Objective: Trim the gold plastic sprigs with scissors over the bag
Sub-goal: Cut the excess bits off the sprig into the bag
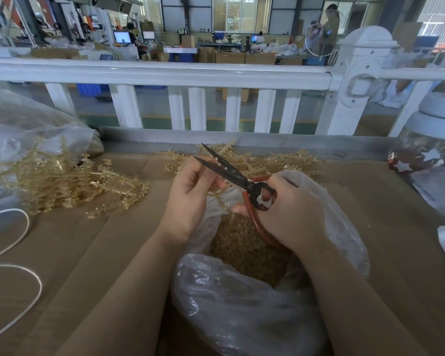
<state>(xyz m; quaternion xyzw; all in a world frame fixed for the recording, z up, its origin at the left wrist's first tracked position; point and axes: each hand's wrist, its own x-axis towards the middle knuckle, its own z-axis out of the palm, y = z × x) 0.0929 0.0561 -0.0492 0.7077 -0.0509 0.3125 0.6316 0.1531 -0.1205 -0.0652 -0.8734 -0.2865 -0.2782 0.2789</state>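
The right hand [290,211] grips the red-handled scissors [238,179], blades parted and pointing to 10 o'clock. The left hand [193,191] curls its fingers round a gold sprig [222,199] at the blades, above the clear bag [242,299] holding gold trimmings. More sprigs [62,181] spill from another bag [23,124] at 9 o'clock. A white railing [165,73] bounds the cardboard-covered table [100,253] at 12 o'clock.

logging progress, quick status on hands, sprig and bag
Right hand grips scissors, blades open. Left hand pinches a gold sprig at the blades, over the open bag. Nothing blocking the cut.
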